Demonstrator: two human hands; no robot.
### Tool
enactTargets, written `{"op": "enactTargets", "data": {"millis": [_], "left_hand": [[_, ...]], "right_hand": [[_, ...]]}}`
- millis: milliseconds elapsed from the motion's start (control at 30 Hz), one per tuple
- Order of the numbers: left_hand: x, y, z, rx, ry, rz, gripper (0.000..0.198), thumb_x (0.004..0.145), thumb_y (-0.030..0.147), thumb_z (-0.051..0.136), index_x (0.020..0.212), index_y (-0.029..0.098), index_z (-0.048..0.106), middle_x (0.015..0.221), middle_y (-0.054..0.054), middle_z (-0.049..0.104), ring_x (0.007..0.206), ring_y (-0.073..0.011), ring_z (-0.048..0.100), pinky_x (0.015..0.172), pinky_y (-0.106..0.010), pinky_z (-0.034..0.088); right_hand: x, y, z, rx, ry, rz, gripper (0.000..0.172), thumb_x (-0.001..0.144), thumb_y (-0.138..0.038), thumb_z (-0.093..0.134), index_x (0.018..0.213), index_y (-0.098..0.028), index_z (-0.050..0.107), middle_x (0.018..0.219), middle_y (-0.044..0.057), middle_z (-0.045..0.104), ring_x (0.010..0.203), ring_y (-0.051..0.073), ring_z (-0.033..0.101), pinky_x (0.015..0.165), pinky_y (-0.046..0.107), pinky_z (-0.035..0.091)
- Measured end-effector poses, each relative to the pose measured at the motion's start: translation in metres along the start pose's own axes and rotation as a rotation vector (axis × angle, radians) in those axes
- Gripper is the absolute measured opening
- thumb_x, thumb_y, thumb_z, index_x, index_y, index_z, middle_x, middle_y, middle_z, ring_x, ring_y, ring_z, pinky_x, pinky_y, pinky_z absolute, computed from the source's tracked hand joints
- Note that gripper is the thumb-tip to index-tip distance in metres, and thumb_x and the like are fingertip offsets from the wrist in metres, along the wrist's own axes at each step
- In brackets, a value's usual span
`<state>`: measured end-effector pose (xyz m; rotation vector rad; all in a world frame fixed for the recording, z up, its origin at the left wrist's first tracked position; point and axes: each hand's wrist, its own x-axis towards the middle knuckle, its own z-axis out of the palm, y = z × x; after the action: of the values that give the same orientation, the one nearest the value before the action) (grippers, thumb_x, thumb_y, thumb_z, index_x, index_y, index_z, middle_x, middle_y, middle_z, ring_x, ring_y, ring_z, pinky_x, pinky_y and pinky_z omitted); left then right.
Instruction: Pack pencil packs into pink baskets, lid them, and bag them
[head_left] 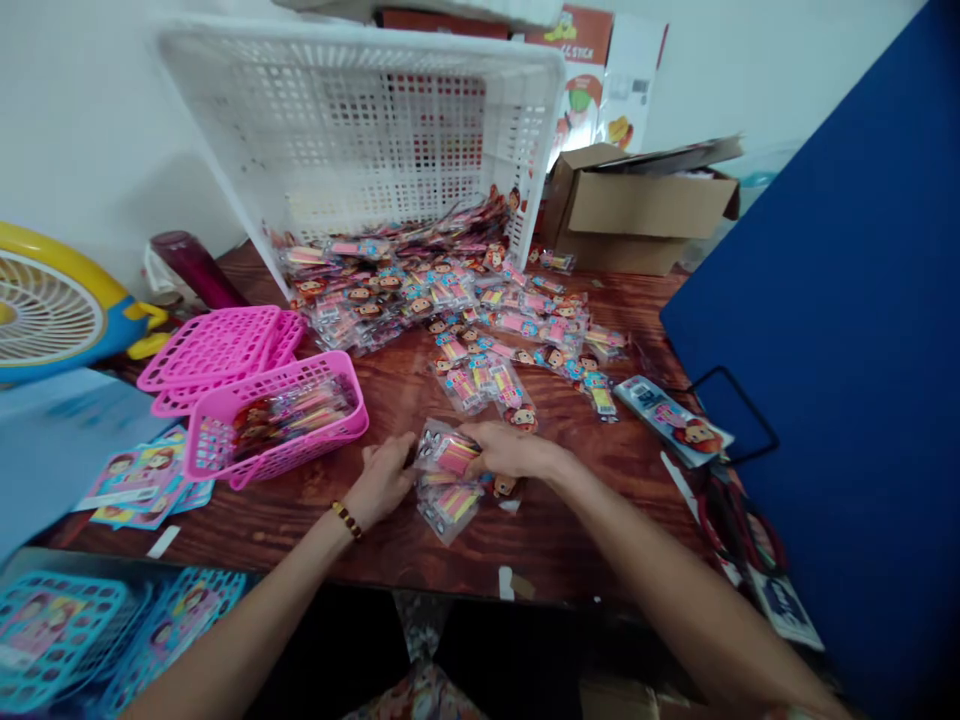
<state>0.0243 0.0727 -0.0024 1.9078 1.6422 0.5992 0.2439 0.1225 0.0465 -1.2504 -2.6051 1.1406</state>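
Clearly both hands bracket the packet stack [450, 500] on the tabletop [337, 535]: left hand [382, 480] curled against its edge, right hand [510, 450] pinching the top packet [454, 452]. Best squared gently (slippery wrappers), pink basket [277, 415] just beyond the left hand.

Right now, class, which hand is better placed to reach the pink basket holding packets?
Probably the left hand: it lies nearer the basket, beside the packets; the right hand rests on them, farther off.
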Motion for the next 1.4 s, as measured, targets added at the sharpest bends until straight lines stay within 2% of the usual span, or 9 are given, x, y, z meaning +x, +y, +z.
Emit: {"op": "enactTargets", "data": {"millis": [167, 267, 433, 567, 667, 867, 1033, 1167, 1400], "left_hand": [[-0.02, 0.01, 0.003, -0.238, 0.025, 0.016, 0.018, 0.09, 0.037, 0.047, 0.09, 0.02, 0.054, 0.083, 0.0, 0.062, 0.075, -0.0156, 0.058, 0.068, -0.027, 0.045], [-0.037, 0.015, 0.009, -0.202, 0.079, 0.0, 0.025, 0.094, 0.041, 0.044, 0.105, 0.021, 0.053, 0.094, -0.002, 0.064, 0.087, -0.0187, 0.06, 0.077, -0.032, 0.045], [-0.059, 0.02, 0.028, 0.351, 0.082, 0.01, 0.03, 0.082, 0.041, 0.066, 0.102, 0.021, 0.06, 0.105, -0.008, 0.06, 0.1, -0.0295, 0.05, 0.08, -0.041, 0.038], [-0.059, 0.022, 0.033, 0.254, 0.023, 0.04, 0.012, 0.082, 0.027, 0.063, 0.091, 0.022, 0.057, 0.099, -0.005, 0.06, 0.095, -0.0269, 0.051, 0.077, -0.039, 0.035], [-0.051, 0.023, 0.029, 0.005, 0.019, 0.038, 0.007, 0.084, 0.022, 0.055, 0.091, 0.023, 0.053, 0.09, -0.002, 0.061, 0.088, -0.0222, 0.054, 0.078, -0.037, 0.037], [-0.027, 0.031, 0.02, -0.595, -0.069, -0.029, 0.021, 0.089, 0.04, 0.051, 0.099, 0.021, 0.054, 0.088, 0.0, 0.061, 0.078, -0.0155, 0.057, 0.071, -0.028, 0.045], [-0.021, 0.043, 0.021, -0.638, -0.134, 0.0, 0.03, 0.092, 0.048, 0.046, 0.095, 0.02, 0.055, 0.085, 0.0, 0.061, 0.075, -0.0136, 0.055, 0.069, -0.025, 0.045], [-0.024, 0.04, 0.027, -0.501, -0.076, 0.016, 0.022, 0.085, 0.041, 0.06, 0.09, 0.021, 0.051, 0.077, 0.004, 0.057, 0.069, -0.012, 0.051, 0.064, -0.023, 0.041], [-0.025, 0.014, 0.027, -0.431, 0.04, 0.008, 0.017, 0.092, 0.038, 0.049, 0.093, 0.022, 0.05, 0.085, 0.002, 0.057, 0.079, -0.0149, 0.054, 0.073, -0.026, 0.042]], "right_hand": [[0.01, 0.011, -0.001, -0.096, 0.045, -0.083, 0.024, 0.069, -0.03, 0.077, 0.087, -0.016, 0.068, 0.098, 0.006, 0.063, 0.088, 0.02, 0.055, 0.076, 0.028, 0.041], [-0.01, 0.028, -0.009, 0.184, 0.078, -0.043, 0.02, 0.068, -0.029, 0.075, 0.08, -0.015, 0.067, 0.088, 0.002, 0.062, 0.085, 0.018, 0.054, 0.078, 0.029, 0.042], [-0.047, 0.049, 0.001, 0.81, 0.14, 0.12, 0.033, 0.062, -0.037, 0.079, 0.084, -0.015, 0.067, 0.08, -0.002, 0.065, 0.072, 0.013, 0.057, 0.073, 0.027, 0.047], [-0.067, 0.053, 0.025, 1.016, 0.28, 0.194, 0.036, 0.059, -0.035, 0.081, 0.087, -0.016, 0.068, 0.081, -0.002, 0.069, 0.071, 0.013, 0.059, 0.073, 0.026, 0.048], [-0.077, 0.055, 0.033, 0.977, 0.344, 0.174, 0.035, 0.059, -0.033, 0.081, 0.087, -0.017, 0.069, 0.082, -0.002, 0.069, 0.072, 0.014, 0.059, 0.072, 0.026, 0.048], [-0.077, 0.049, 0.023, 0.711, 0.241, 0.07, 0.02, 0.07, -0.028, 0.072, 0.087, -0.017, 0.068, 0.081, -0.003, 0.066, 0.074, 0.014, 0.056, 0.07, 0.025, 0.046], [-0.063, 0.04, 0.017, 0.481, 0.229, 0.06, 0.013, 0.074, -0.024, 0.066, 0.085, -0.016, 0.067, 0.076, -0.004, 0.062, 0.073, 0.014, 0.054, 0.067, 0.023, 0.044], [-0.063, 0.038, 0.018, 0.396, 0.333, -0.04, 0.013, 0.075, -0.023, 0.068, 0.086, -0.018, 0.07, 0.098, 0.002, 0.065, 0.092, 0.018, 0.058, 0.085, 0.029, 0.045], [-0.087, 0.039, 0.017, 0.815, 0.381, 0.116, 0.027, 0.069, -0.035, 0.074, 0.089, -0.019, 0.067, 0.084, -0.001, 0.068, 0.077, 0.017, 0.061, 0.072, 0.029, 0.048]]}}
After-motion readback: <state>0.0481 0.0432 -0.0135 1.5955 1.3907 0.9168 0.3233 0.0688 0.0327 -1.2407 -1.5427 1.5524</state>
